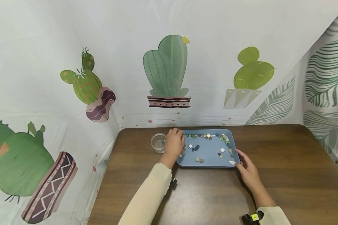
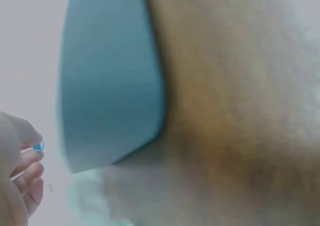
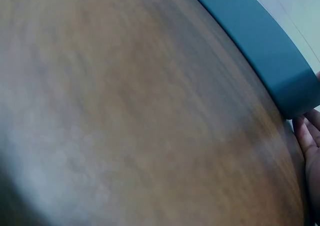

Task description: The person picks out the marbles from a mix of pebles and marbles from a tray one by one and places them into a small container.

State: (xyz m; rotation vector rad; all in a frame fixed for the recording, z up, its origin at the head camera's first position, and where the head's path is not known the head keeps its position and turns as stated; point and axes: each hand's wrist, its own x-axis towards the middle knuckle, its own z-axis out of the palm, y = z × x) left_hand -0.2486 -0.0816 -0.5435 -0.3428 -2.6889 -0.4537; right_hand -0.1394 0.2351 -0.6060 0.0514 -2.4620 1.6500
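Observation:
My left hand (image 1: 174, 145) is over the left end of a blue tray (image 1: 211, 154). Between its thumb and fingertip it pinches a small blue glass marble (image 2: 38, 146), seen in the left wrist view. Just left of this hand stands a clear round container (image 1: 157, 149), with something small and blue-green inside its right side. My right hand (image 1: 249, 172) grips the tray's right end near the front corner, thumb and fingers at the rim. Glass marbles and pebbles line the tray's back and right sides. A white stone (image 1: 232, 162) lies by the right thumb.
Inside the tray lie loose stones: dark pebbles (image 1: 197, 147), a white one (image 1: 222, 150) and tan ones (image 1: 201, 160). The tray rests on a brown wooden table (image 1: 208, 193). A white cactus-print cloth (image 1: 208, 68) hangs behind the table's back edge.

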